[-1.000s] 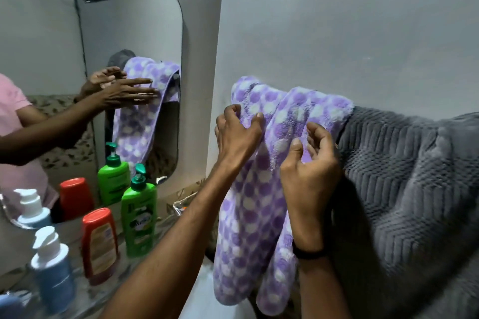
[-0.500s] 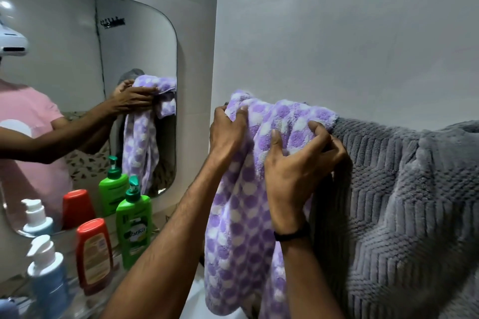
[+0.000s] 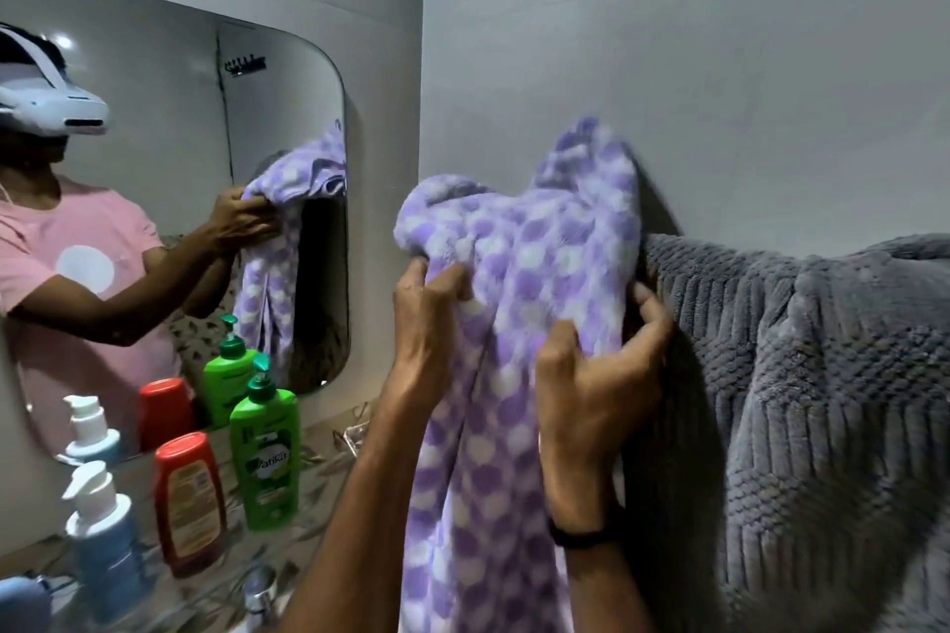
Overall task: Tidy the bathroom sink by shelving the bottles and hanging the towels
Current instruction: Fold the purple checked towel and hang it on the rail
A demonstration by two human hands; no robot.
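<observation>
Towel-hanging: my left grip (image 3: pixel 429 324) and right grip (image 3: pixel 596 406) both clamped on purple towel (image 3: pixel 519 247); best spread it flat, ends even, clear of grey towel (image 3: pixel 802 355).

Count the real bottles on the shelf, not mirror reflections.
3: blue pump bottle nearest, red bottle in the middle, green pump bottle farthest. A blue shape at the bottom-left corner may be a fourth.
</observation>
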